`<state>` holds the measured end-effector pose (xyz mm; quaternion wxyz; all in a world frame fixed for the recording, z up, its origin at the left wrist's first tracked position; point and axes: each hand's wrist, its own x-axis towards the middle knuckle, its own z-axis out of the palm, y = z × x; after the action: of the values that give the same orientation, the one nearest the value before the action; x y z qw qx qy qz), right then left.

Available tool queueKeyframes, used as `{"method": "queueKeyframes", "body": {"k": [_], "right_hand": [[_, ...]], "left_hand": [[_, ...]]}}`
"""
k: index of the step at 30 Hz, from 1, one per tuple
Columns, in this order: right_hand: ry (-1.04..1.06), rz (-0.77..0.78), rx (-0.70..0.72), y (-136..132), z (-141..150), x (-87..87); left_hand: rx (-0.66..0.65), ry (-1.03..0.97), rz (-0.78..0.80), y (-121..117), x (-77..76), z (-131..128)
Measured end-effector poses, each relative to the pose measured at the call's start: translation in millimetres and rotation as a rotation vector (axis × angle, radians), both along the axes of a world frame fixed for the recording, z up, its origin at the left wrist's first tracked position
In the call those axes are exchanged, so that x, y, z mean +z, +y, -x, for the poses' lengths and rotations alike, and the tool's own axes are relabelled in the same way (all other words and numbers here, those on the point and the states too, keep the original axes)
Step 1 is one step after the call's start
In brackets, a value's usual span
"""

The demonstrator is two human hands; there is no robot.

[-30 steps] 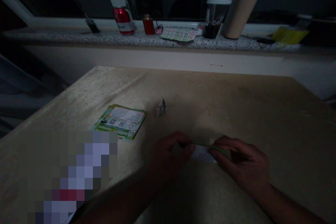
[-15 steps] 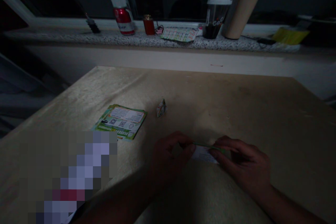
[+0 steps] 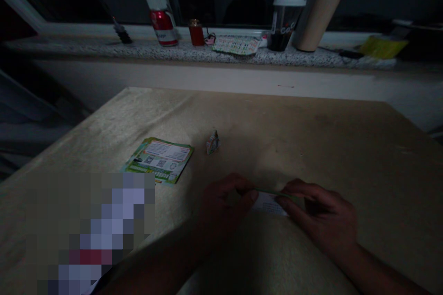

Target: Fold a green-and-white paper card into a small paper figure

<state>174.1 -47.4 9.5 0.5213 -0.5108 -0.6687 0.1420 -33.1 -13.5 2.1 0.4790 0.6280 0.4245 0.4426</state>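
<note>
Your left hand (image 3: pixel 226 203) and right hand (image 3: pixel 328 209) each pinch one end of a thin white paper slip (image 3: pixel 269 203) with fine print and a green upper edge, low over the beige, cloth-like tabletop (image 3: pixel 325 138). Uneven pressure from your thumbs could skew a crease, and pulling the two ends apart could tear the paper. Your hands shade it, so in this dim light an edge may be hard to line up; whether it is folded double, you cannot tell from here.

Beyond your left hand stands a small, angular, crumpled-looking piece of multicoloured printed paper (image 3: pixel 212 143). It looks light enough for a brushing knuckle to topple. Off to its left lies a flat stack of green-and-white printed leaflets (image 3: pixel 159 159), smooth and slightly fanned; a dragging forearm could spread them. Behind, the speckled stone windowsill (image 3: pixel 138 50) looks hard against the tabletop's soft, mottled sheen.
</note>
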Motion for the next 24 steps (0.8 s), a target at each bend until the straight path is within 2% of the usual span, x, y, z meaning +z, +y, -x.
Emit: {"method": "queueKeyframes", "body": {"k": [5,9,18,21,24], "right_hand": [[0.012,-0.004,0.014,0,0,-2.1],[0.026,0.001,0.044,0,-1,-3.0],[-0.01,-0.039,0.379,9,0,4.8],[-0.009,-0.058,0.425,9,1,4.1],[-0.013,-0.045,0.424,8,1,4.9]], "left_hand": [[-0.014,-0.019,-0.017,0,-0.7,1],[0.001,-0.02,-0.089,-1,2.2,1],[-0.087,0.075,-0.38,-5,9.0,-1],[-0.078,0.084,-0.389,-6,8.1,-3],[-0.084,0.075,-0.33,-7,7.3,-4]]}}
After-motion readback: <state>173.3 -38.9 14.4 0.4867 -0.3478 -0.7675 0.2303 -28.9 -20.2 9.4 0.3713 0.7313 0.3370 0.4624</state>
